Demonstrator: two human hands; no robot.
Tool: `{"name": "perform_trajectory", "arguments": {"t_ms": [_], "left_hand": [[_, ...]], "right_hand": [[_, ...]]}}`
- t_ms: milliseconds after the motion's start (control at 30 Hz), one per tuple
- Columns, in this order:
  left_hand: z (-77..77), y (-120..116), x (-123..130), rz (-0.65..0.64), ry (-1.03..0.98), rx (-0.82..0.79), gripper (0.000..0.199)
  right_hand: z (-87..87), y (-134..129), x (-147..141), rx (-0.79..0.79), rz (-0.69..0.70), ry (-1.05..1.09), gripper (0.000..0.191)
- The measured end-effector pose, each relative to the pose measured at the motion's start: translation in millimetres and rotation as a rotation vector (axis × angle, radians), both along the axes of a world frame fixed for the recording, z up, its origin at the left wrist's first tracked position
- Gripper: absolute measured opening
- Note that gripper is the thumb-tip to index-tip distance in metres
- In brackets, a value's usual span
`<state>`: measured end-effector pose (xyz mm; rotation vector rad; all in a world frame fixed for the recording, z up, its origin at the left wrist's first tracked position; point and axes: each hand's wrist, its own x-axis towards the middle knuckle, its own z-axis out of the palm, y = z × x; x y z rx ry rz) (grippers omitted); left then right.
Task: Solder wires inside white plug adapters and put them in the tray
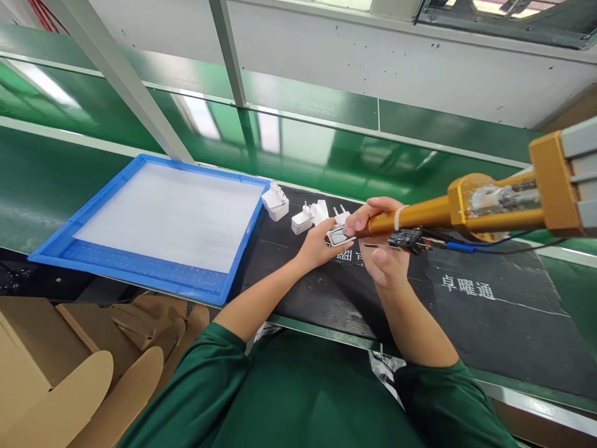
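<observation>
White characters reading "卓曜通" run across the right part of the black mat (504,336) on the green desk (321,332), upright to the wearer; a second group farther left is partly covered by the hands. The white casing (339,236) is just above that covered group, near the middle of the mat. Its open side faces up toward the camera; its long axis is too hidden by fingers to tell. The left hand (318,246) pinches the casing between thumb and fingers, while the right hand (383,249) is curled around the front end of a gold tool (422,214). The tool's long axis runs from the right edge of the view down and slightly away to the left, its tip pointing at the casing. A small black switch (405,240) with wires sits along its near side. Beyond the hands and to their left are several white plug adapters (303,220), some with prongs pointing up and away from the wearer. Farther left, a blue tray (144,279) carries a white sheet (175,214).
</observation>
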<state>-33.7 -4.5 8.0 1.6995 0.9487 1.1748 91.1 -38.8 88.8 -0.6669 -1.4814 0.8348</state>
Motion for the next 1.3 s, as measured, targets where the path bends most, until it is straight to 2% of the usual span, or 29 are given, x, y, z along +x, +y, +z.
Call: {"name": "perform_trajectory", "arguments": {"t_ms": [133, 233, 367, 533, 667, 767, 833, 933, 967, 1000, 1033, 1067, 1133, 1200, 1233, 1300], "left_hand": [[4.1, 3, -6, 0.032, 0.120, -0.074, 0.030], [6.8, 3, -9, 0.021, 0.139, -0.129, 0.035], [7.2, 3, -10, -0.024, 0.097, -0.204, 0.037], [3.4, 3, -8, -0.075, 0.015, -0.283, 0.039], [-0.6, 3, -7, -0.133, -0.102, -0.426, 0.045], [-2.2, 3, -7, -0.165, -0.124, -0.475, 0.047], [-2.9, 3, -7, -0.169, -0.102, -0.469, 0.047], [-3.4, 3, -7, -0.143, -0.012, -0.390, 0.047], [-3.3, 3, -8, -0.131, 0.017, -0.356, 0.045], [-3.0, 3, -8, -0.116, 0.038, -0.325, 0.043], [-2.5, 2, -8, -0.098, 0.053, -0.301, 0.042], [-1.9, 1, -8, -0.080, 0.062, -0.279, 0.040], [-0.2, 1, -8, -0.045, 0.070, -0.237, 0.040], [1.2, 0, -8, -0.027, 0.075, -0.196, 0.039], [1.5, 1, -8, -0.023, 0.078, -0.176, 0.039], [0.8, 2, -9, -0.015, 0.095, -0.145, 0.038]], "right_hand": [[-3.1, 5, 6, 0.093, 0.011, 0.091, 0.052], [-5.9, 10, 16, 0.144, -0.065, 0.107, 0.044], [-16.1, 17, 41, 0.194, -0.301, 0.023, 0.046], [-40.6, 27, 88, 0.167, -0.649, -0.317, 0.053], [-55.6, 29, 117, 0.165, -0.815, -0.477, 0.054], [-57.9, 21, 128, 0.134, -0.921, -0.513, 0.057], [-55.3, 13, 133, 0.143, -1.046, -0.529, 0.059], [-48.3, 2, 137, 0.272, -1.249, -0.462, 0.054], [-46.0, 0, 136, 0.305, -1.249, -0.438, 0.046], [-44.1, -2, 135, 0.312, -1.184, -0.449, 0.037], [-42.9, -3, 132, 0.291, -1.046, -0.508, 0.028], [-42.5, -3, 129, 0.248, -0.851, -0.614, 0.022], [-44.5, -4, 120, 0.164, -0.432, -0.906, 0.022], [-49.4, -4, 111, 0.137, -0.148, -1.172, 0.023], [-52.3, -5, 107, 0.136, -0.080, -1.267, 0.023], [-57.1, -5, 102, 0.141, -0.033, -1.376, 0.021]]}}
